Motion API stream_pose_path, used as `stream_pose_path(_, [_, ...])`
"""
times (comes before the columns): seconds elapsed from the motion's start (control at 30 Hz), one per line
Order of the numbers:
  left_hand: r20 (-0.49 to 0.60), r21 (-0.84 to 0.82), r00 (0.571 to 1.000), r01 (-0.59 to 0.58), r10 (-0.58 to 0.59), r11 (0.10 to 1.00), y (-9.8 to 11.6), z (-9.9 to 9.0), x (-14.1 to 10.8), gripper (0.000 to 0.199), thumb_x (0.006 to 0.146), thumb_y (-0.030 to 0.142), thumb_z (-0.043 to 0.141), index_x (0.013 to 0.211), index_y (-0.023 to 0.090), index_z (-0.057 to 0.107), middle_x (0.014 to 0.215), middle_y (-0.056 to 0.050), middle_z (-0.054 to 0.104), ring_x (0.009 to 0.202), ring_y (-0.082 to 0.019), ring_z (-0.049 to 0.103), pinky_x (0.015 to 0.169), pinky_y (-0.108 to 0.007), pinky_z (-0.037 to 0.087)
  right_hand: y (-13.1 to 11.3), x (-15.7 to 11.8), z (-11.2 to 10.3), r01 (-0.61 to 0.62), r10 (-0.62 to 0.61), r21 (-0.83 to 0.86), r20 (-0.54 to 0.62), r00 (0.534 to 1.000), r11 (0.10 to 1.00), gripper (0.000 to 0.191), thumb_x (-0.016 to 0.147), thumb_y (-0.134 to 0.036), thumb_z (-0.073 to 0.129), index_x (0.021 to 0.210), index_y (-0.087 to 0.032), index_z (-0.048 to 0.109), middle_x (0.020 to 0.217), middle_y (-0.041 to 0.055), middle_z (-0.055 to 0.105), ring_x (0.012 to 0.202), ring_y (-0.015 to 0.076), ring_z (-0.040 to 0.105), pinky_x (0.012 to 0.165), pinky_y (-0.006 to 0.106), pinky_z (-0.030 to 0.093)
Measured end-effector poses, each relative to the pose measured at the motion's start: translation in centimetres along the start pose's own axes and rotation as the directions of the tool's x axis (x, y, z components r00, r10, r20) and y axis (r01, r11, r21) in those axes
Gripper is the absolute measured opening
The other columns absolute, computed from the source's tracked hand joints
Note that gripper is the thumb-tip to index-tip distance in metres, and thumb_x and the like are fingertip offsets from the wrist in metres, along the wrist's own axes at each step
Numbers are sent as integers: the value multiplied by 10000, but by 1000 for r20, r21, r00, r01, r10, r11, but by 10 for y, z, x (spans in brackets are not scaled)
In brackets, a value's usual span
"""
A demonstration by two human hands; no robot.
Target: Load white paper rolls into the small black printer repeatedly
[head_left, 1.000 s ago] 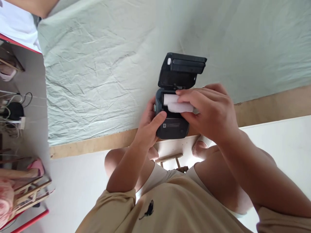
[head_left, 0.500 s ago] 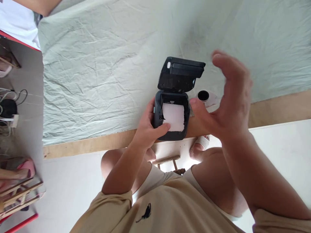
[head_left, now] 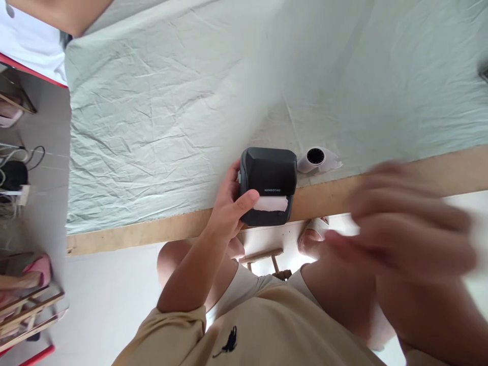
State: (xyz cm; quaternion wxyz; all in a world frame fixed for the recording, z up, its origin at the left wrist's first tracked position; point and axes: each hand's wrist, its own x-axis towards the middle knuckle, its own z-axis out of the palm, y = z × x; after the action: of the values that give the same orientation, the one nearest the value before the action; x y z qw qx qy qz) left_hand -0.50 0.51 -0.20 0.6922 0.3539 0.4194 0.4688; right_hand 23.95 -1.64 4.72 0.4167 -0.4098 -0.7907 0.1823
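My left hand [head_left: 227, 203] grips a small black label printer [head_left: 269, 170] by its left side at the table's near edge. Its lid is closed, and a torn-edged strip of white paper [head_left: 271, 203] sticks out of the slot at the front. My left thumb presses on the paper's left end. Off to the right, over the floor and my leg, my right hand [head_left: 407, 223] is smeared by motion; its fingers cannot be made out. Close by the printer's right side lies a white paper roll [head_left: 315, 156] with a dark core and a loose end.
A pale green wrinkled cloth [head_left: 160, 127] covers the table, whose bare wooden edge [head_left: 145, 233] runs along the front. At the upper left is another person's arm [head_left: 72, 12]. Cables [head_left: 15, 173] and a wooden rack [head_left: 30, 315] are on the floor at left.
The printer's lid has swung down from open to closed, covering the paper roll inside. My right hand has moved away from the printer, down and to the right. My left hand keeps its hold.
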Motion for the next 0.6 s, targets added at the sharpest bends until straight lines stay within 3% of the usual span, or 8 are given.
stream_pose_path(0.1, [-51,2,999,-3,3,1000,3,4,-2,677,751,565,1032,1261,250,718,1028,-40,834,878,-216,824,754,-306,687,3,1,30,118,-105,149,-90,990,982,390,931,-66,718,799,-256,404,574,-102,424,484,83,327,477,271,272])
stream_pose_path(0.17, [-81,5,997,-16,17,1000,4,6,-4,573,746,517,1044,1158,242,757,953,-13,810,826,-175,788,744,-273,675,7,0,49,28,15,260,-161,987,965,350,933,-65,680,859,-269,406,595,-117,445,462,61,344,436,210,263])
stream_pose_path(0.23, [-77,10,997,-20,21,1000,4,6,-5,538,751,506,1038,1146,245,782,889,2,778,782,-164,753,717,-267,663,10,1,60,-130,185,349,-129,974,928,345,945,-124,693,852,-271,395,606,-115,445,467,55,357,434,178,291])
stream_pose_path(0.4, [-43,56,999,-17,20,998,2,2,-5,587,800,549,986,1277,257,806,897,-17,761,763,-191,726,705,-311,643,9,12,57,-412,462,470,11,887,780,449,881,-251,738,709,-264,324,582,-101,345,513,57,275,444,195,234])
stream_pose_path(0.5, [-33,54,999,-23,25,998,0,1,-5,565,831,548,964,1291,261,807,913,-19,763,757,-176,710,687,-290,622,7,17,54,-500,531,446,62,845,742,444,832,-283,737,678,-267,321,579,-92,345,526,62,268,452,206,227])
stream_pose_path(0.6, [-70,89,995,-61,68,994,-2,2,-6,517,865,545,944,1277,269,799,1001,-22,781,893,-187,740,819,-300,645,7,17,56,-536,554,399,80,829,744,446,828,-322,734,668,-270,321,565,-86,346,518,68,268,449,217,218])
